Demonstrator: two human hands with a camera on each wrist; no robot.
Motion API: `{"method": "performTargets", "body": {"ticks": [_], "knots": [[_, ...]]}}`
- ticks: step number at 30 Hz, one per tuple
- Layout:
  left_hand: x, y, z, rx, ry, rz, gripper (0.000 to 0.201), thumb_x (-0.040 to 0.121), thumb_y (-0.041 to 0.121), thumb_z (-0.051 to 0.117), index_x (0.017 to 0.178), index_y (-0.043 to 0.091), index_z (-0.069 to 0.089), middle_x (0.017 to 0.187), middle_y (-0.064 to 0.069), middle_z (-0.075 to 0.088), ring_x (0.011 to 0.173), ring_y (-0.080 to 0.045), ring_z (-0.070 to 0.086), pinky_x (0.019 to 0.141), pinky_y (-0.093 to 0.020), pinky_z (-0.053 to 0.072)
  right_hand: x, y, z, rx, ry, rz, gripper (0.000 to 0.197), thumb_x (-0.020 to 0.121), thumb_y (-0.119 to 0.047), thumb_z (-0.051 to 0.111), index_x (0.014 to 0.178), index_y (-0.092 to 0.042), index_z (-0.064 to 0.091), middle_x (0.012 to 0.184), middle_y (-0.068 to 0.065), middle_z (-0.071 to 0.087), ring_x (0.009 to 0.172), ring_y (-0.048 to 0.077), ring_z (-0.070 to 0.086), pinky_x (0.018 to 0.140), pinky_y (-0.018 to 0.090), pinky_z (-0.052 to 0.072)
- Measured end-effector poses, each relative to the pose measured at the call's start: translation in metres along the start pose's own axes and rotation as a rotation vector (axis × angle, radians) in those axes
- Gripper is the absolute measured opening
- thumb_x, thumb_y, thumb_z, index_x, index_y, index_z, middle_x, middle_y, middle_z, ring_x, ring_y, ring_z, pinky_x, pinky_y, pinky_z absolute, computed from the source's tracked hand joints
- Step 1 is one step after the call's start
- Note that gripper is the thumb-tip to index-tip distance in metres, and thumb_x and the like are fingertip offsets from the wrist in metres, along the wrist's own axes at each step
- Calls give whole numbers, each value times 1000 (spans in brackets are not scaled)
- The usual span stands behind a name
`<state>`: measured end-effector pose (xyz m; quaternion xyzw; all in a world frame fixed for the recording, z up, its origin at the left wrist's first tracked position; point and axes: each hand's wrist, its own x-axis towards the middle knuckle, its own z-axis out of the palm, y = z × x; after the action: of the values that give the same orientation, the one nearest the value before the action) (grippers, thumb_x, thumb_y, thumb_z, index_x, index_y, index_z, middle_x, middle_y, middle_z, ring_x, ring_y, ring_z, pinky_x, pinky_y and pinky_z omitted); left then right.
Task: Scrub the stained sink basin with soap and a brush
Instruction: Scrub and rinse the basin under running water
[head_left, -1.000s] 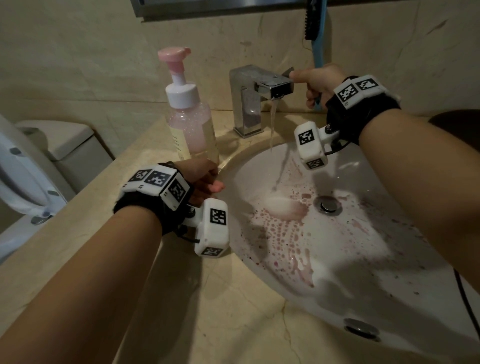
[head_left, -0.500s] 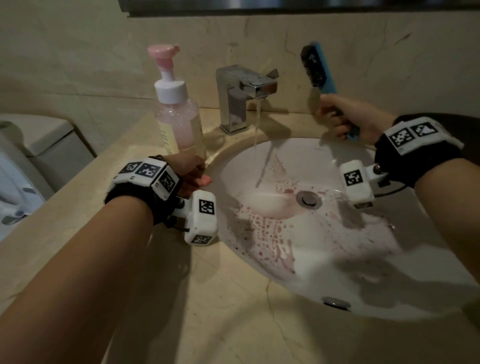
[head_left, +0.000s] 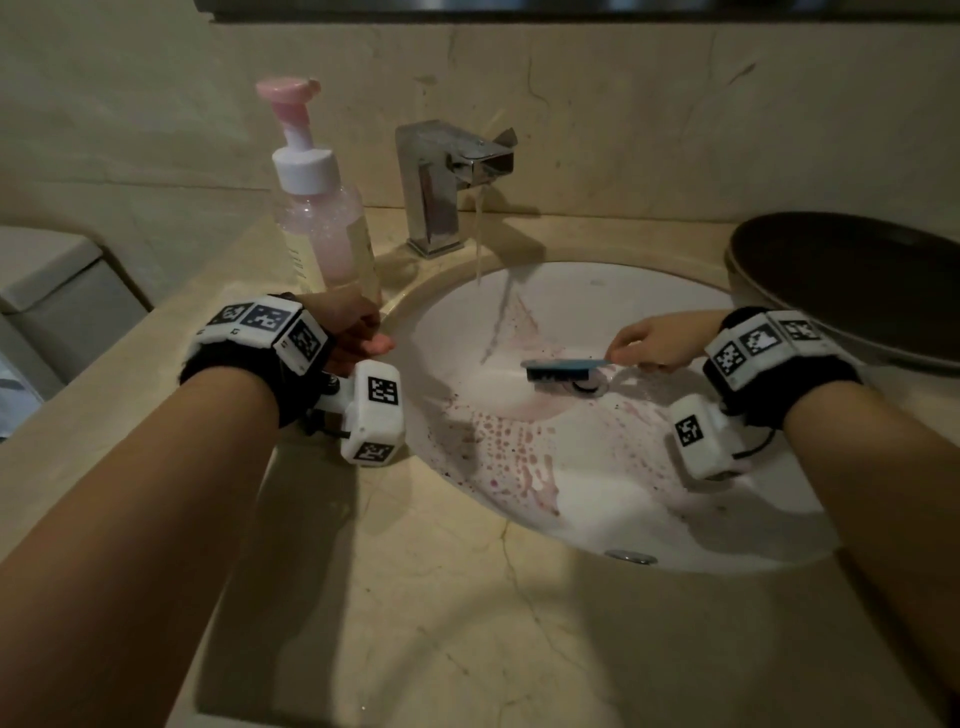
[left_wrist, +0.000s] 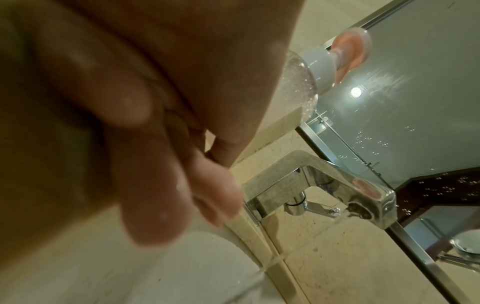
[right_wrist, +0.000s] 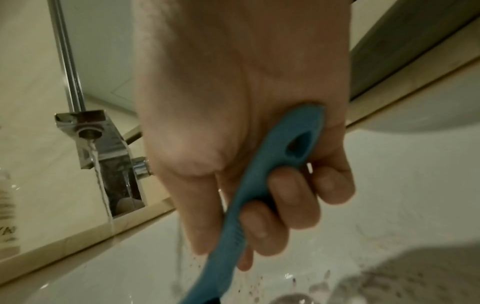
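The white sink basin (head_left: 597, 499) is spattered with reddish-pink stains around its middle and front left. My right hand (head_left: 657, 340) grips the handle of a blue brush (head_left: 563, 370), whose dark bristles point down over the drain area. In the right wrist view the fingers (right_wrist: 293, 197) curl round the blue brush handle (right_wrist: 262, 181). Water runs from the chrome tap (head_left: 452, 171) into the basin. A soap pump bottle (head_left: 322, 208) with a pink head stands on the counter. My left hand (head_left: 358, 332) rests at the basin's left rim beside the bottle, fingers loosely curled, holding nothing.
A beige marble counter (head_left: 415, 623) surrounds the basin. A dark round bowl (head_left: 852, 280) sits at the right on the counter. A toilet cistern (head_left: 57, 280) stands at the far left. The wall and a mirror edge rise behind the tap.
My right hand left the tap area and brought the brush down from upright into the basin, bristles now facing down over the drain. The left hand stayed at the rim. Water keeps running.
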<state>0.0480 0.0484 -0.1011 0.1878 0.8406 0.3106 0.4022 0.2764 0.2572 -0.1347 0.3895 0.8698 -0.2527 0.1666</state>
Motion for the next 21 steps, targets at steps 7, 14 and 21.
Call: {"method": "performTargets", "body": {"ticks": [7, 14, 21], "knots": [[12, -3, -5, 20, -73, -28, 36, 93, 25, 30, 59, 16, 36, 33, 5, 36, 51, -11, 21, 40, -16, 21, 16, 5, 15, 59, -145, -76, 23, 95, -21, 53, 117, -15, 58, 57, -2, 49, 47, 12, 36, 47, 16, 31], [14, -4, -4, 72, -44, -36, 42, 93, 30, 31, 55, 14, 39, 38, 5, 29, 45, -11, 21, 35, -13, 19, 22, 15, 32, -5, -420, -163, 29, 84, -10, 67, 92, -37, 71, 81, 3, 65, 63, 7, 53, 62, 17, 44], [15, -4, -3, 73, -10, -46, 43, 93, 31, 34, 55, 13, 43, 43, 5, 32, 48, -10, 23, 37, -14, 20, 35, 15, 43, -22, -154, -175, 34, 86, -11, 63, 110, -34, 67, 71, -5, 65, 63, 7, 52, 69, 20, 42]]}}
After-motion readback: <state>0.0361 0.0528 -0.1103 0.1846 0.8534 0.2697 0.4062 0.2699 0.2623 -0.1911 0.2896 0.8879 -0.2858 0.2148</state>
